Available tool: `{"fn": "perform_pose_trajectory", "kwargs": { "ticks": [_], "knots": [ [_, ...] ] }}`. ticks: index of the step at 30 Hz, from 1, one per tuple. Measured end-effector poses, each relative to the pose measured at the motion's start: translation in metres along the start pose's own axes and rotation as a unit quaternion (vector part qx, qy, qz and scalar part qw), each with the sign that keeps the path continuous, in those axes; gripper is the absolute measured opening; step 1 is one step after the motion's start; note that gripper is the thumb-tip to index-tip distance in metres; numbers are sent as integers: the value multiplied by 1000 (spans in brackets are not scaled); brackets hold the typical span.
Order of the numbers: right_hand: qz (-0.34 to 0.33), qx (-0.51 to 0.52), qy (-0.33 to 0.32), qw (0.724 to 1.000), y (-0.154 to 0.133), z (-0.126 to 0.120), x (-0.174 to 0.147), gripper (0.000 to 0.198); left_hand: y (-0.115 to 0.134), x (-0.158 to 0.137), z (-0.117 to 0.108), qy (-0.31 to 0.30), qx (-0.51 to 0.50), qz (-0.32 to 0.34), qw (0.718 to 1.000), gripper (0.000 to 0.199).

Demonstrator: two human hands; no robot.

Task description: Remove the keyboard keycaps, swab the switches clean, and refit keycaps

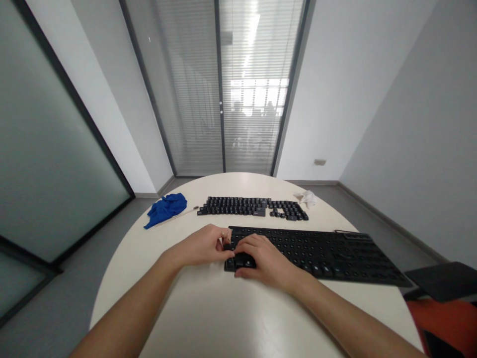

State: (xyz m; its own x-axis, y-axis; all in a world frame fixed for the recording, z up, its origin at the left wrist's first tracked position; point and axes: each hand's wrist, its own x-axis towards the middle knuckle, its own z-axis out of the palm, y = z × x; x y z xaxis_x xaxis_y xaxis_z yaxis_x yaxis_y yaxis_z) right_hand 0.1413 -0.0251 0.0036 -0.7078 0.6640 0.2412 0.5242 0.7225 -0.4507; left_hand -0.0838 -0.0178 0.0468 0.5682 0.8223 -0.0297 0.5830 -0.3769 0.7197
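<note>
White table [242, 318], keyboard [309, 251] ctr to lower rt of frame. At its left end, our L hand [204, 244], fingers nearly pinched, & R hand [266, 262], loosely curled; can't tell if holding anything. Loose keys [235, 205] mid-frame. Prob. best we steady keyboard, work keys straight.

Near tabletop [219, 318] leaves passage; far keycaps [234, 205] obstruct.

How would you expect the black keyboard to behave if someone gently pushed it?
The black keyboard would probably move as one stiff piece, since it looks long and straight. Lying broad and flat on the table, it seems unlikely to roll or tip.
</note>
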Motion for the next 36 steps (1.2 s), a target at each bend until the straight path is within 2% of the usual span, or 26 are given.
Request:
{"fn": "perform_pose_trajectory", "kwargs": {
  "ticks": [5,11,14,24,31,36],
  "knots": [
    [14,-2,2,1000,-1,0,-1,39,6,1,5,-2,58,26,998,11],
    [20,-1,3,1000,1,0,0,40,-1,2,6,-14,57,24,998,9],
    [19,2,5,1000,2,0,0,41,-1,2,5,-9,57,21,998,17],
    [5,12,-3,1000,6,-2,-2,43,-5,5,1,-37,-91,-24,995,33],
    [3,13,-7,1000,6,-4,-2,44,-27,13,2,-55,-236,-110,964,45],
    [2,25,13,1000,4,-4,-1,39,-33,21,-4,-66,-252,-106,960,46]
  ]
}}
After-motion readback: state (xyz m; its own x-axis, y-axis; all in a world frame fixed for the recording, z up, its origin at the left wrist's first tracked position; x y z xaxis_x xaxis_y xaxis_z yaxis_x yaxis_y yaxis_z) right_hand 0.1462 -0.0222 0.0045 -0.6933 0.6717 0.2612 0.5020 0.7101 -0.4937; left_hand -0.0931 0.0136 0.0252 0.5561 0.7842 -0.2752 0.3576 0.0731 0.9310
